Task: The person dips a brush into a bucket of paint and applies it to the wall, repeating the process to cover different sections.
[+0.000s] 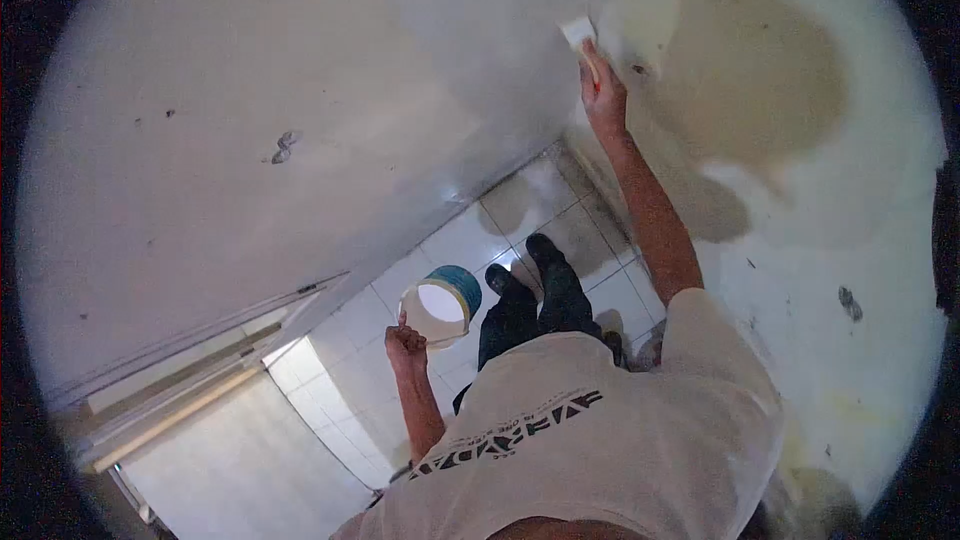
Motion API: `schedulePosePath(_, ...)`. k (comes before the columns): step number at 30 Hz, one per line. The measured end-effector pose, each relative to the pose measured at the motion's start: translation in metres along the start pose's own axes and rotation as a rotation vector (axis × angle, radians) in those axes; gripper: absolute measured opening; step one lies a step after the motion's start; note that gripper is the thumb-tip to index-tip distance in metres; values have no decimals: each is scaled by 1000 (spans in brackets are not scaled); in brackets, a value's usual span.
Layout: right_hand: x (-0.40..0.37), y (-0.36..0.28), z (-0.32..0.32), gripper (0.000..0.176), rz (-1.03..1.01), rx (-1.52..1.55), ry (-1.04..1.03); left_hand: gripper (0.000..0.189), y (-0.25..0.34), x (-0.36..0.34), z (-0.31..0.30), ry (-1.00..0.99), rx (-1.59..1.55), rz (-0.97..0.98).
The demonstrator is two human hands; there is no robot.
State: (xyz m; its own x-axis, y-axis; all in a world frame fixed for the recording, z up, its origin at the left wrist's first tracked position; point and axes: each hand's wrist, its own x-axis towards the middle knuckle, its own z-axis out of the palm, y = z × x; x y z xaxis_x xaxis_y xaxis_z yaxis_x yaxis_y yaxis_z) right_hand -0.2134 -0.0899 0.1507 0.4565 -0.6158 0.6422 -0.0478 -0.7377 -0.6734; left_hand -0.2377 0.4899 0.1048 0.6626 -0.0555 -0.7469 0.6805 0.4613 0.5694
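Note:
My right hand [605,105] is raised at arm's length and closed around the handle of a paintbrush [578,33]. The brush's pale, wide head points up and lies close over the corner where two walls meet. Lower down, my left hand [405,344] has its fingers curled round the handle of a paint bucket [458,288]. This bucket is teal on the outside, with a bright white interior, and hangs over the floor beside my legs.
A pale wall [300,70] with small dark chipped marks fills the left. The right wall [840,240] has similar marks and my arm's shadow. White floor tiles [465,235] lie around my feet. A door frame [200,360] stands at lower left.

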Motion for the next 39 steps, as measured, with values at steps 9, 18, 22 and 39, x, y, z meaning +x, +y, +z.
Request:
schedulePosePath(9, -99, 72, 21, 42, 192, -125, -265, 17, -8, -23, -9, 18, 53, 233)
schedulePosePath(18, -292, 139, 11, 34, 1192, 230, -536, 33, 8, -106, 28, 319, -94, 445)
schedulePosePath(22, -347, 108, 21, 24, 487, 276, -589, 30, 28, -164, 46, 285, -77, 594)
schedulePosePath(39, -132, -375, -8, 15, -142, 829, -1273, 37, 67, -201, 4, -103, -279, 671)
